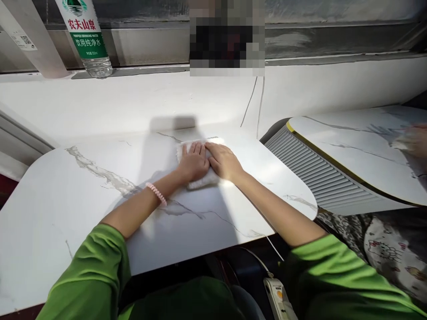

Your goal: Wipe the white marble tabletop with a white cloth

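A white fluffy cloth [203, 180] lies on the white marble-patterned table [66, 209], near its far edge. My left hand [192, 162] rests flat on the cloth with its fingers stretched out together. My right hand [223, 161] lies flat beside it, touching it, fingers also pressed down on the cloth. A pink bead bracelet [156, 194] is on my left wrist. Both arms wear green sleeves.
A water bottle [89, 38] with a green label stands on the window ledge at the back left. A second marble table [360, 146] is at the right, with another person's hand [412, 141] on it. A ribbed grey panel [316, 173] sits between the tables. A white device [278, 295] hangs below.
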`<state>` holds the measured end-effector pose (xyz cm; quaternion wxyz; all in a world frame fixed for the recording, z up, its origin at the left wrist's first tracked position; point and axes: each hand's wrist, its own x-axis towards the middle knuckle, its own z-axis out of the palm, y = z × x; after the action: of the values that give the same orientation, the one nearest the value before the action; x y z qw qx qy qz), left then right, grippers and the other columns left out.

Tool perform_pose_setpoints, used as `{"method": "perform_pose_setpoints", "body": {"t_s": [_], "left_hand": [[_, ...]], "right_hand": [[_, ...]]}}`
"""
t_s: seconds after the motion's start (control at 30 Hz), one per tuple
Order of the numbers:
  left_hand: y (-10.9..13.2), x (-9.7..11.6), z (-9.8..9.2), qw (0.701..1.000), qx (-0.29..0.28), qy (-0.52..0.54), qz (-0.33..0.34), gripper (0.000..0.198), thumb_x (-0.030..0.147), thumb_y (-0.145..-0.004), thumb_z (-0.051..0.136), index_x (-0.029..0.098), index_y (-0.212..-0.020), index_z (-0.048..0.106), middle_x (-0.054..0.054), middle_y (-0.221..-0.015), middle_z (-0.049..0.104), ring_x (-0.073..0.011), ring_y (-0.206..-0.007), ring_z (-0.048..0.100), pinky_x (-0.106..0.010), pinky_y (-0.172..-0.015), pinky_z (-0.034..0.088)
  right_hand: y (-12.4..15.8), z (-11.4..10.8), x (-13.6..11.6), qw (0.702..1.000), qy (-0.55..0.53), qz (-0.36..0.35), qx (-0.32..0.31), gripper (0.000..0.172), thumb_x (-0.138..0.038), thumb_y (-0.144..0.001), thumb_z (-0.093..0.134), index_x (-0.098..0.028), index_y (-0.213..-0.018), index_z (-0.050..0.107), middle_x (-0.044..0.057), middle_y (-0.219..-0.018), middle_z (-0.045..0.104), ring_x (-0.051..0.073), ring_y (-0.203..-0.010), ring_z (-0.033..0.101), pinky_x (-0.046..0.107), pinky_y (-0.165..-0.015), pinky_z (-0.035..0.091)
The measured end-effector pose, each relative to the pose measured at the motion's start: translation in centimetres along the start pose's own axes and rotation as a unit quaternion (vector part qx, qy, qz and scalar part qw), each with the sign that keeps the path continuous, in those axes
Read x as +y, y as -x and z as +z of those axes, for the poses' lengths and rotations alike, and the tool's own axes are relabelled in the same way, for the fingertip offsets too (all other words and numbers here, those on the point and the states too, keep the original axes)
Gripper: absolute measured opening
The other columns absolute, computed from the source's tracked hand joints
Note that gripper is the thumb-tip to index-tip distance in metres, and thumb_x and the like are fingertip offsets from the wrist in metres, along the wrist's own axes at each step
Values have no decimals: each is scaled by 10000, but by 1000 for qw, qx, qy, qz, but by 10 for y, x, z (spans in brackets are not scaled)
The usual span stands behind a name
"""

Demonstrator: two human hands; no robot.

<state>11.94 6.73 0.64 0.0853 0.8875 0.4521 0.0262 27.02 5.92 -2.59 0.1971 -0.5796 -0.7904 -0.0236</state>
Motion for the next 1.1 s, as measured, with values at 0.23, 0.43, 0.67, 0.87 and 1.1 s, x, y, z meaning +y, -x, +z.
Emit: {"method": "perform_pose_setpoints", "body": {"t_s": [0.23, 0.43, 0.67, 0.87, 1.1], "left_hand": [[-64, -46, -10, 999, 20, 1, -34, 593, 278, -1016, 196, 38, -1556, 242, -129, -1642, 236, -232, -1524, 185, -489, -1242, 98], [-79, -55, -9, 998, 38, 0, -47, 583, 256, -1008, 211, 52, -1552, 260, -115, -1638, 259, -225, -1517, 201, -477, -1242, 110], [-52, -45, -8, 998, 28, -8, -48, 583, 259, -1018, 205, 40, -1558, 233, -140, -1648, 212, -243, -1526, 173, -495, -1236, 98], [32, -15, -6, 999, 22, -26, -28, 579, 253, -1022, 231, 4, -1544, 257, -172, -1634, 225, -269, -1528, 168, -510, -1235, 117], [151, 18, 12, 998, 45, -39, 27, 602, 310, -1000, 321, 4, -1518, 330, -211, -1601, 283, -335, -1512, 202, -568, -1226, 135]], "right_hand": [[-84, 25, 24, 1000, -1, 16, 2, 529, -192, -870, 362, -101, -1351, 561, 142, -1416, 585, 296, -1316, 526, 467, -1128, 402], [-103, 32, 34, 999, -35, -3, 25, 526, -190, -850, 385, -175, -1333, 592, 81, -1387, 620, 298, -1277, 558, 470, -1104, 425], [-78, 26, 17, 1000, -17, 4, 10, 531, -192, -883, 357, -113, -1364, 567, 129, -1435, 571, 293, -1347, 503, 472, -1134, 390], [-2, 8, -32, 999, 1, -40, 9, 547, -201, -904, 334, -50, -1392, 532, 178, -1456, 536, 322, -1371, 479, 528, -1135, 375], [113, -23, -109, 996, 37, -81, 9, 585, -213, -931, 319, -58, -1484, 437, 172, -1505, 477, 292, -1432, 405, 525, -1168, 361]]}}
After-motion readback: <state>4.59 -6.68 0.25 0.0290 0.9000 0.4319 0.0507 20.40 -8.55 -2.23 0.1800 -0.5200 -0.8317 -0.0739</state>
